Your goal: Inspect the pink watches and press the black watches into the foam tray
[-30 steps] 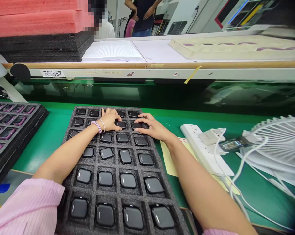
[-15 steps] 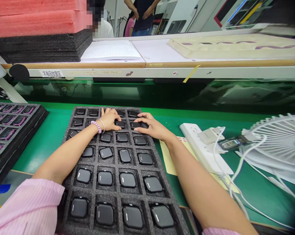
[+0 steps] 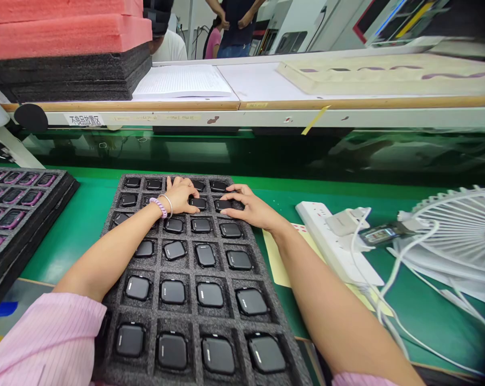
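Observation:
A dark grey foam tray (image 3: 152,303) lies on the green bench, its compartments holding black square watch-like devices. My left hand (image 3: 180,196) is over the second row from the far edge, thumb and fingers around a black device (image 3: 198,203). Just right of it, my right hand (image 3: 246,206) reaches in from the tray's right side, with thumb and fingers at another black device (image 3: 222,205) in the same row. Both devices sit in their compartments. A purple coiled band and a pale bangle circle my left wrist.
At the left is another foam tray (image 3: 45,201) with purple-rimmed devices. A white power strip (image 3: 326,236), cables and a white fan (image 3: 463,230) stand right. Red foam blocks (image 3: 65,35) and an open book (image 3: 182,81) occupy the shelf. People are beyond it.

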`<state>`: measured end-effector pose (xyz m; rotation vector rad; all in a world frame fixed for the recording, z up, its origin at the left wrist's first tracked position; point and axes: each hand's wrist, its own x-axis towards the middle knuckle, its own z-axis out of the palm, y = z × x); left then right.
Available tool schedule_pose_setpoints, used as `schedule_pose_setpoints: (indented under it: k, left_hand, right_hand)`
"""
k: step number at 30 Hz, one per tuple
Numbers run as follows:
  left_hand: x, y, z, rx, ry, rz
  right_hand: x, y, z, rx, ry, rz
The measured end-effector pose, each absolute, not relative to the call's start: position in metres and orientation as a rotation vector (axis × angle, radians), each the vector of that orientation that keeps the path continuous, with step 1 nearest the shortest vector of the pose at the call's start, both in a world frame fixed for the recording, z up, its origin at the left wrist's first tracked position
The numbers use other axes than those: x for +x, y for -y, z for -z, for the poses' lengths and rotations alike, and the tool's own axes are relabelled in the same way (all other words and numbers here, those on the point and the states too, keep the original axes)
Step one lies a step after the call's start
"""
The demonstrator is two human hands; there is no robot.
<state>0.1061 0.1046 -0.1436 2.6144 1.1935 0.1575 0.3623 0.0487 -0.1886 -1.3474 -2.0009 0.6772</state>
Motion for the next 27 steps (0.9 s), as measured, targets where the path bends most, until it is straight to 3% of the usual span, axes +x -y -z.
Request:
schedule_pose_setpoints:
  k: [15,20,25,27]
  left_hand:
    - [0.109,-0.103,0.141,2.653,-1.196,-0.059]
    - [0.106,-0.089,0.125,2.685,-1.207,-0.051]
    - [0.043,-0.068,0.085,2.826,-1.205,-0.263]
    - [0.004,-0.06,0.078,2.848,-1.262,-0.192]
  right_hand:
    - [0.364,-0.051,0.193,-1.374,2.021,-0.671]
    - [0.368,-0.054,0.185,-1.5,2.149,-0.51]
    - [0.337,-0.043,0.16,-1.599,2.316,-0.174]
    - [0.305,-0.034,0.151,-1.478,2.368,-0.161]
